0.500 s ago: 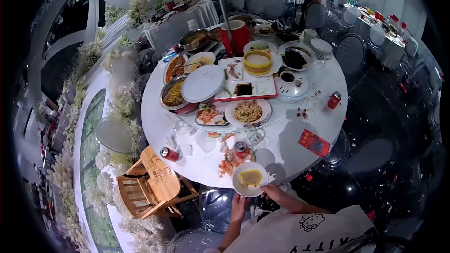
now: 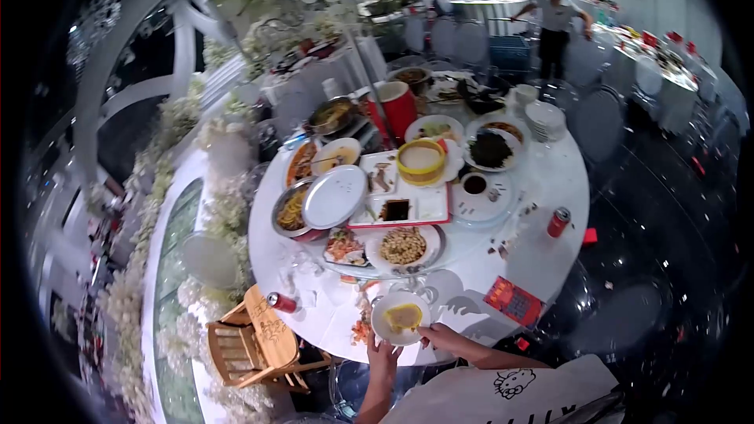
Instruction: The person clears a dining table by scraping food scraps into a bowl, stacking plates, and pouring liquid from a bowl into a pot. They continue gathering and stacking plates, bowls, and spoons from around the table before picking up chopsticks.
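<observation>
A bowl is held in both hands over the near edge of the white table, with yellow-and-beige food inside. The right hand pinches the bowl's rim at the right, thumb and fingers close together. The left hand holds it at the near-left edge; some of its fingers are hidden beneath, so how far they reach under cannot be told.

Just left of the bowl are orange scraps; farther left, a can lies tipped or leans, which one is hard to tell. To the bowl's right is a red packet, and beyond that, farther from the bowl, a second can stands upright.

Straight past the bowl comes a plate of beans, then a red-edged tray with dark sauce in it, and a yellow steamer at its far side. Beyond the bowl to the left, a white lid overlaps a pot; a red bucket is well past them. Beyond the bowl to the right are dark greens and stacked plates.

Off the table, left of the bowl, stands a wooden chair. Far beyond the bowl, to the right, a person stands with arms out.
</observation>
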The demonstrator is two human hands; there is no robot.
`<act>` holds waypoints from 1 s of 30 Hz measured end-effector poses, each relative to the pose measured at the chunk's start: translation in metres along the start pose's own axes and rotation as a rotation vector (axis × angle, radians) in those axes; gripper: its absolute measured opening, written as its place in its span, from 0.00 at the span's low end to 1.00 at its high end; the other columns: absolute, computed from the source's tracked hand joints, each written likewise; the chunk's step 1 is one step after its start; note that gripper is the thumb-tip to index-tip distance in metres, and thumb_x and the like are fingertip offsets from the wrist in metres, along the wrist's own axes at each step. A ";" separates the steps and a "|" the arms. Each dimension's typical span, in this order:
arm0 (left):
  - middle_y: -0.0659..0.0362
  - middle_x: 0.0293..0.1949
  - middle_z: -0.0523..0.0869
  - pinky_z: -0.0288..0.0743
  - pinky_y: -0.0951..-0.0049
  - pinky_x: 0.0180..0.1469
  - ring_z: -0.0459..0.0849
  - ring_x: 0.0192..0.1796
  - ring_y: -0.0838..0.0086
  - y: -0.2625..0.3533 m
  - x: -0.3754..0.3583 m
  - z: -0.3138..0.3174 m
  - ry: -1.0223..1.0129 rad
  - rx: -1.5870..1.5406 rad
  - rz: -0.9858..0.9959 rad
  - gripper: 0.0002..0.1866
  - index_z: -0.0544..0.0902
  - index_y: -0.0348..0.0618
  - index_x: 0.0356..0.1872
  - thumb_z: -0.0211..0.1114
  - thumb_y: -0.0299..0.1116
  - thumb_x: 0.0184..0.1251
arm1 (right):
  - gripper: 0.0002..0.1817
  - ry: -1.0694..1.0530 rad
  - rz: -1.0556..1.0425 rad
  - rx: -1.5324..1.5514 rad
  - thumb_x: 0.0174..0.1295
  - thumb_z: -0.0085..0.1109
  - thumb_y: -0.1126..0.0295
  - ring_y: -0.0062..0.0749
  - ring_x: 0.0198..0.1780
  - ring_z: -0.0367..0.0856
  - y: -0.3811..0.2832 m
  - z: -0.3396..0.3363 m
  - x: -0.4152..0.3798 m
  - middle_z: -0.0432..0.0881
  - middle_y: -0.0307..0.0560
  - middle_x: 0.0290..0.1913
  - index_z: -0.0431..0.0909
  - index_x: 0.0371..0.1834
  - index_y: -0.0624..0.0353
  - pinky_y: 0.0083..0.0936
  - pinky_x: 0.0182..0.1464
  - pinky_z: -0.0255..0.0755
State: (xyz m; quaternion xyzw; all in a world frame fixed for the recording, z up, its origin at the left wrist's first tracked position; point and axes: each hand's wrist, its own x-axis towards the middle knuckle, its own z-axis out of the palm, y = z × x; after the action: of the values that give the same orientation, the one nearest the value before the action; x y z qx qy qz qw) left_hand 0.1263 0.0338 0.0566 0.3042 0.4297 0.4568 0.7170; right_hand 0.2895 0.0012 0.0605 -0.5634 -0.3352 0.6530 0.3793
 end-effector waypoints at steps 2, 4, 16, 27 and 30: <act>0.60 0.47 0.68 0.72 0.72 0.40 0.72 0.45 0.71 0.006 0.018 0.002 -0.045 -0.205 -0.065 0.26 0.58 0.52 0.54 0.56 0.32 0.53 | 0.20 -0.093 -0.023 -0.006 0.55 0.40 0.53 0.17 0.24 0.70 -0.010 -0.008 0.007 0.73 0.37 0.24 0.72 0.26 0.60 0.15 0.24 0.62; 0.58 0.47 0.68 0.73 0.69 0.40 0.71 0.46 0.68 0.005 0.045 -0.011 -0.042 -0.111 0.024 0.27 0.58 0.51 0.54 0.57 0.35 0.53 | 0.21 -0.112 -0.178 0.033 0.58 0.34 0.50 0.17 0.25 0.71 -0.018 -0.018 0.010 0.73 0.36 0.29 0.70 0.30 0.56 0.16 0.24 0.63; 0.51 0.35 0.74 0.74 0.71 0.32 0.76 0.33 0.70 0.125 0.234 -0.001 0.229 0.657 0.329 0.35 0.57 0.47 0.52 0.66 0.33 0.42 | 0.13 0.700 -0.337 0.618 0.57 0.41 0.56 0.19 0.25 0.68 0.033 -0.105 -0.070 0.72 0.37 0.26 0.67 0.28 0.53 0.15 0.28 0.60; 0.47 0.41 0.67 0.66 0.64 0.42 0.68 0.43 0.54 0.132 0.278 0.002 -0.072 1.512 0.975 0.33 0.63 0.41 0.49 0.67 0.31 0.37 | 0.09 1.124 -0.467 0.971 0.54 0.46 0.60 0.18 0.21 0.67 0.086 -0.101 -0.118 0.71 0.34 0.20 0.70 0.25 0.52 0.15 0.21 0.55; 0.48 0.38 0.68 0.66 0.65 0.41 0.69 0.41 0.55 0.134 0.276 -0.001 -0.108 1.527 0.991 0.32 0.63 0.42 0.50 0.66 0.31 0.38 | 0.09 1.118 -0.458 1.002 0.54 0.46 0.60 0.18 0.20 0.67 0.073 -0.095 -0.114 0.71 0.33 0.20 0.70 0.25 0.52 0.14 0.21 0.55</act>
State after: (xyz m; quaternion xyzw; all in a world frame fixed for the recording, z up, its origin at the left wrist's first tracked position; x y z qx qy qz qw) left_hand 0.1318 0.3403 0.0739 0.8669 0.4012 0.2892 0.0616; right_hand 0.3842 -0.1326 0.0385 -0.4869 0.1323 0.2516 0.8259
